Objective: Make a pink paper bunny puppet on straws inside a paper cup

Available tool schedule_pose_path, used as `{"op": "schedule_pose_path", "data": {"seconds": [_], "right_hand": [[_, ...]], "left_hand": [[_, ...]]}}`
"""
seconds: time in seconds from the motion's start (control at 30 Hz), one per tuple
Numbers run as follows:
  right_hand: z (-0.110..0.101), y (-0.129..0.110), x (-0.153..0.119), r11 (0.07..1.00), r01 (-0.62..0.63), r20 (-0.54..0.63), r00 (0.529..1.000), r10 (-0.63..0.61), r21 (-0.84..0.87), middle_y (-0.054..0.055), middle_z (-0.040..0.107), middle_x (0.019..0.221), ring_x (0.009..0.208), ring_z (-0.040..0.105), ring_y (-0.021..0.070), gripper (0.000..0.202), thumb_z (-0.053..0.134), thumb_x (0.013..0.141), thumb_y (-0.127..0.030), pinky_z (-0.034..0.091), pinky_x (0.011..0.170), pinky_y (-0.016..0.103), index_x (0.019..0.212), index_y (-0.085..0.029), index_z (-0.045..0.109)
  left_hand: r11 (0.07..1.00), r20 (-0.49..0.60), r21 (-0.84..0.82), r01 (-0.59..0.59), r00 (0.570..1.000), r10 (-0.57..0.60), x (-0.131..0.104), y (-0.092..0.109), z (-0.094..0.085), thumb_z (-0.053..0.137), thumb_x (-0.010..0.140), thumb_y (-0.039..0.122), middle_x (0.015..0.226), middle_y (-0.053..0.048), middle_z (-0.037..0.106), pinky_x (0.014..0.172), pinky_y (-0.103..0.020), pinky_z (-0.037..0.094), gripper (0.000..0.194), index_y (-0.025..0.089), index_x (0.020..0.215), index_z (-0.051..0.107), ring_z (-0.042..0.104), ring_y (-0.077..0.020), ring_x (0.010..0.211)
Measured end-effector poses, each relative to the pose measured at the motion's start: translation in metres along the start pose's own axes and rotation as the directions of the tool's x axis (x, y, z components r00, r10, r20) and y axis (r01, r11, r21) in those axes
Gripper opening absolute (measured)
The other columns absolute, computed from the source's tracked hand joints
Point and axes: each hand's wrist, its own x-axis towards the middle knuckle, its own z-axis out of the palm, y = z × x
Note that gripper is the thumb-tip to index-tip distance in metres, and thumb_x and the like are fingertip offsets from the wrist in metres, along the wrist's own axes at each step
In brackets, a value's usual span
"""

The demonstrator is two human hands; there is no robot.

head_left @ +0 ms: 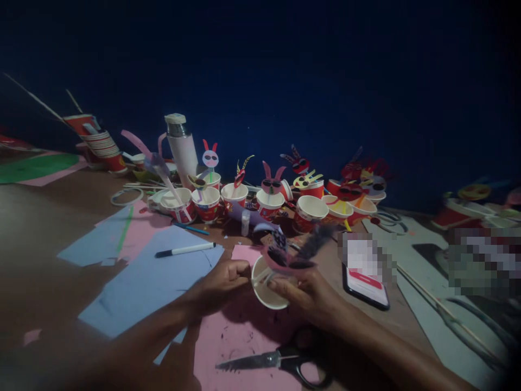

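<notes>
Holding the cup (264,292) in the right grip (308,293); can't tell with the left grip (228,276), just beside. Could dent the cup by squeezing hard.

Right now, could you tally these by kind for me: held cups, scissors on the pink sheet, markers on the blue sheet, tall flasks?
Held cup: 1
Scissors: 1
Marker: 1
Flask: 1
Total: 4

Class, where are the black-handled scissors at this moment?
In the head view, the scissors lie at bottom centre, mostly on pink paper, below the right hand's paper cup.
</notes>
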Motion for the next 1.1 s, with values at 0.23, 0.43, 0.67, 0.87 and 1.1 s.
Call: {"op": "schedule_pose_path", "data": {"seconds": [0.23, 0.43, 0.67, 0.87, 1.1], "right_hand": [[0.004, 0.006, -0.002, 0.991, -0.083, -0.020, 0.996, 0.086, 0.110, 0.001, 0.064, 0.070, 0.063, 0.057, 0.0138, 0.027, 0.045, 0.086, -0.035, 0.043, 0.054, 0.022, 0.085, -0.016, 0.065], [0.003, 0.002, 0.000, 0.998, -0.020, -0.089, 0.996, 0.025, 0.059, 0.004, 0.066, 0.088, 0.085, 0.059, 0.0187, 0.024, 0.047, 0.086, -0.033, 0.046, 0.070, 0.027, 0.093, -0.020, 0.066], [0.001, 0.000, 0.002, 0.997, 0.059, -0.125, 0.991, -0.052, 0.050, 0.003, 0.061, 0.110, 0.101, 0.054, 0.0195, 0.022, 0.050, 0.085, -0.027, 0.042, 0.086, 0.032, 0.101, -0.026, 0.064], [-0.009, -0.006, 0.004, 0.962, 0.017, -0.058, 0.998, -0.034, -0.272, 0.004, 0.064, 0.098, 0.093, 0.057, 0.0224, 0.017, 0.058, 0.077, -0.026, 0.044, 0.079, 0.034, 0.092, -0.023, 0.064], [-0.001, 0.000, 0.005, 0.882, -0.028, -0.143, 0.989, -0.045, -0.470, 0.006, 0.069, 0.089, 0.082, 0.062, 0.0223, 0.014, 0.055, 0.077, -0.024, 0.044, 0.069, 0.030, 0.081, -0.022, 0.069]], "left_hand": [[0.990, -0.020, -0.138, -0.032, 0.999, 0.029, 0.003, -0.019, -0.003, 0.064, 0.066, 0.045, 0.052, 0.007, 0.032, 0.045, -0.022, 0.012, 0.036, 0.012, 0.069, 0.050, 0.021, -0.0054, 0.048], [0.987, -0.042, -0.156, -0.046, 0.998, 0.040, 0.004, -0.021, -0.001, 0.064, 0.066, 0.046, 0.055, 0.006, 0.034, 0.047, -0.023, 0.013, 0.038, 0.011, 0.070, 0.050, 0.022, -0.0062, 0.051], [1.000, -0.083, -0.008, -0.002, 0.997, 0.001, -0.001, -0.010, -0.001, 0.064, 0.065, 0.048, 0.050, 0.007, 0.032, 0.046, -0.021, 0.017, 0.038, 0.011, 0.069, 0.055, 0.025, -0.0064, 0.048], [0.998, -0.104, 0.059, -0.002, 0.994, 0.008, 0.003, -0.010, 0.001, 0.063, 0.064, 0.050, 0.048, 0.008, 0.030, 0.045, -0.021, 0.016, 0.039, 0.012, 0.067, 0.054, 0.023, -0.0066, 0.048], [0.988, -0.016, 0.121, -0.095, 0.995, 0.098, 0.000, -0.013, 0.004, 0.054, 0.074, 0.048, 0.056, 0.006, 0.034, 0.044, -0.022, 0.015, 0.034, 0.014, 0.069, 0.048, 0.021, -0.0067, 0.049]]}}
